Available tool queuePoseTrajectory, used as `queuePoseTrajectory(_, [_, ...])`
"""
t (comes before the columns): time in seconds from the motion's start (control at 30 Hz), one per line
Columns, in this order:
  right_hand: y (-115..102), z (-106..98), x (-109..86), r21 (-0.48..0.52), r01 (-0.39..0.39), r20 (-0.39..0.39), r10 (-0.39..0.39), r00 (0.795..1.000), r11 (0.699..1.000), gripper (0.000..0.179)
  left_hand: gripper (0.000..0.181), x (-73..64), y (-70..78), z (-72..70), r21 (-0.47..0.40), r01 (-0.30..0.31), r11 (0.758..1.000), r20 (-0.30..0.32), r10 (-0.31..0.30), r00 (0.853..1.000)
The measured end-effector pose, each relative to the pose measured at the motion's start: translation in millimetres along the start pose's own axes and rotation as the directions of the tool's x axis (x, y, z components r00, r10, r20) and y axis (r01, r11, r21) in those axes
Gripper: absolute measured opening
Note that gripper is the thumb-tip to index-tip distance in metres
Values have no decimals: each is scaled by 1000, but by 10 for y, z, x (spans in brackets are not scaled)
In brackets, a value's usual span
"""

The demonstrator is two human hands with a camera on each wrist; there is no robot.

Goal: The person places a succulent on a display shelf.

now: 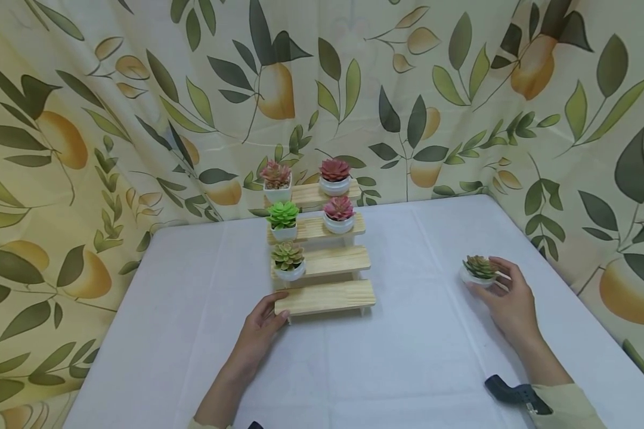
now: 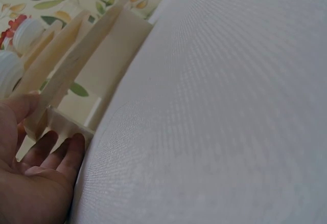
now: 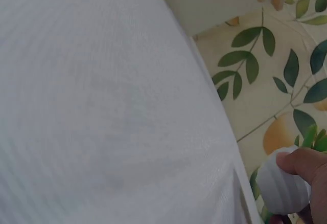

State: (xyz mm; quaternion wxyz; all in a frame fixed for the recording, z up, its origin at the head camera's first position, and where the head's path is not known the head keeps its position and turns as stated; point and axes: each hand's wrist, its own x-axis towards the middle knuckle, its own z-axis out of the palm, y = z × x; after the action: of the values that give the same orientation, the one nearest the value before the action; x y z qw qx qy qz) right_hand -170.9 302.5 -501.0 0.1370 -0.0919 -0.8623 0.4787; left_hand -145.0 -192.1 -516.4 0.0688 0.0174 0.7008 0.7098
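A tiered wooden stand rises in pale steps on the white table. At its lowest step, my left hand grips the left end; in the left wrist view the thumb is at the board's end and the fingers curl by the side leg. To the right, well apart from the stand, my right hand holds a green potted succulent with reddish tips. The right wrist view shows the thumb against its ribbed white pot.
On the stand's left side are a dusty green succulent, a bright green one and a pinkish one. Two red succulents, upper and lower, sit at the right. A patterned curtain hangs behind the white-covered table.
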Motion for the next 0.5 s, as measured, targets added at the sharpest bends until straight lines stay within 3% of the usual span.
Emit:
queuePoseTrajectory(0.33, [-255,142,-83,54,69,38,-71,997,996,78,46,1,-9,-7,4,1,1000,-1,-1,1000])
queuePoseTrajectory(0.5, [-452,267,-126,66,154,51,-158,986,986,74,45,-1,-3,-3,-2,-1,1000,2,1,1000])
